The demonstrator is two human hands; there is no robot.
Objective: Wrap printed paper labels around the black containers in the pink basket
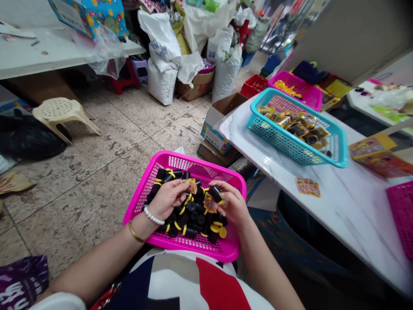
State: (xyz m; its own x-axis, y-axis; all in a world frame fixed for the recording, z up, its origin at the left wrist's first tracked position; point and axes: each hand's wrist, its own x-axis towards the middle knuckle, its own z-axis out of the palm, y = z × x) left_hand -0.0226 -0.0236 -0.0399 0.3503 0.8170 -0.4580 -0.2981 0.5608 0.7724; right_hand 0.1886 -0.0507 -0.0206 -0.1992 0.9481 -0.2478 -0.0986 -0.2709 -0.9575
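A pink basket (135,202) full of black cylinders with yellow bands rests on my lap. Over its left part, my left hand (170,197) pinches a small orange printed label (191,185) between thumb and fingers. My right hand (231,200) is closed around a black cylinder (215,194) with a yellow rim, above the basket's right side. Another orange printed label (209,202) shows just left of my right fingers; whether they touch it is unclear. Several loose yellow caps (222,232) lie among the cylinders near the basket's right end.
On the white table (274,172) at the right are a turquoise basket (342,142) of wrapped cylinders and a small stack of labels (308,187). Cardboard boxes (211,133) stand beyond my basket. A beige stool (60,110) and white sacks (162,82) are on the floor.
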